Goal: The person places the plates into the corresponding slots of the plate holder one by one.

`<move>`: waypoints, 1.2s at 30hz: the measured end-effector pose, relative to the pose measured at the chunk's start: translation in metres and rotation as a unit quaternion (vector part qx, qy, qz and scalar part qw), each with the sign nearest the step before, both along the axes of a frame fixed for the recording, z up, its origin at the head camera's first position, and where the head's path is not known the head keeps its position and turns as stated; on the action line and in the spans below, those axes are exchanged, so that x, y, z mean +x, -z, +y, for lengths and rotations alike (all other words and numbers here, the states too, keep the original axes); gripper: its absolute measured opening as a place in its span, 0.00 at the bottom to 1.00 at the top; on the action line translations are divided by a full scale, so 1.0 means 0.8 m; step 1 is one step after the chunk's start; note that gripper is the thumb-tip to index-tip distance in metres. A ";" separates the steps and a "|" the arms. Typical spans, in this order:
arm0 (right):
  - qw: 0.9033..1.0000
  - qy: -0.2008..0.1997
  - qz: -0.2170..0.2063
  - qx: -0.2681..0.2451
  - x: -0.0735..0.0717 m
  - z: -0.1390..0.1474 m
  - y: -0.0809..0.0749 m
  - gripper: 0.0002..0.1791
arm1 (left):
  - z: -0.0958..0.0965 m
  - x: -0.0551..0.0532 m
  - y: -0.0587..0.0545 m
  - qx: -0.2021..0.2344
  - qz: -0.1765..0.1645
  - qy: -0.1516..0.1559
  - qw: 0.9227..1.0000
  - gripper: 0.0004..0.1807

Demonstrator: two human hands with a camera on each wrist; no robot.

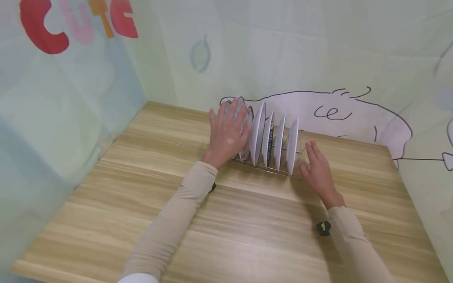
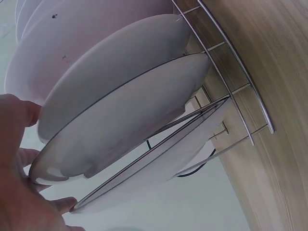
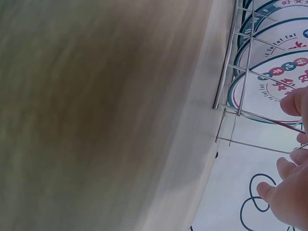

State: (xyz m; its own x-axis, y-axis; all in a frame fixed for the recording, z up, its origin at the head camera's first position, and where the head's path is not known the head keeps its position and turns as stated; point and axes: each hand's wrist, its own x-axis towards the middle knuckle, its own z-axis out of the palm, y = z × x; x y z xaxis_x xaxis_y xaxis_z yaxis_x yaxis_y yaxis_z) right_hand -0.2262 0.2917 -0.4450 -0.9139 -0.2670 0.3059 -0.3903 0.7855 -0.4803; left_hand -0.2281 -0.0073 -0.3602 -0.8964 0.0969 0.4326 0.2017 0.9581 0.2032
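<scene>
Several plates stand upright on edge in a wire dish rack. Over the leftmost plates lies my left hand, fingers spread and fairly straight, hiding much of them in the head view. From the left wrist view, its fingertips are right at the rims of the end plates. My right hand is at the rack's right end, fingers extended beside the end wires. In the right wrist view, its thumb overlaps the printed face of the nearest plate.
The rack stands toward the back of a wood-grain table. Behind it hangs a printed cloth backdrop with a line-drawn animal and coloured letters. A small black device sits at the right wrist.
</scene>
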 end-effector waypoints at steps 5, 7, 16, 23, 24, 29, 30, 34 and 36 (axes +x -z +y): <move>1.000 -0.001 0.007 -0.003 0.002 -0.001 0.002 0.35 | 0.002 0.000 0.000 -0.001 -0.009 -0.014 1.000 0.32; 1.000 -0.001 0.006 -0.002 0.003 -0.001 0.001 0.35 | 0.003 0.000 -0.002 -0.006 -0.022 -0.021 1.000 0.33; 1.000 0.000 -0.012 0.004 0.008 0.000 0.002 0.36 | 0.010 -0.001 -0.004 -0.014 -0.029 -0.047 0.998 0.38; 1.000 0.003 -0.020 0.005 0.014 -0.001 0.001 0.36 | 0.011 -0.001 -0.004 0.010 -0.034 -0.050 0.998 0.37; 1.000 0.002 -0.019 0.007 0.015 -0.002 0.001 0.36 | 0.011 -0.001 -0.004 0.013 -0.034 -0.050 0.998 0.36; 1.000 0.002 -0.007 0.010 0.020 -0.003 0.001 0.36 | 0.012 -0.001 -0.005 0.026 -0.035 -0.050 0.998 0.36; 1.000 0.001 -0.002 0.011 0.021 -0.003 0.001 0.36 | 0.012 -0.001 -0.005 0.030 -0.034 -0.049 0.998 0.36; 1.000 0.000 -0.002 0.010 0.025 -0.004 0.000 0.36 | 0.012 -0.002 -0.006 0.044 -0.039 -0.049 0.997 0.36; 1.000 0.000 -0.004 0.012 0.027 -0.004 0.000 0.35 | 0.012 -0.002 -0.006 0.048 -0.037 -0.050 0.997 0.36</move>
State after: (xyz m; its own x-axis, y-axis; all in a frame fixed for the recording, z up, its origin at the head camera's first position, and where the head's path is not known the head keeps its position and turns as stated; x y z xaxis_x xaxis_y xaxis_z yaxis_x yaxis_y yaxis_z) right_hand -0.2044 0.2882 -0.4447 -0.9161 -0.2739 0.2928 -0.3866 0.7967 -0.4646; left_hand -0.2296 0.0022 -0.3558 -0.9295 -0.0326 0.3674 0.0874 0.9482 0.3054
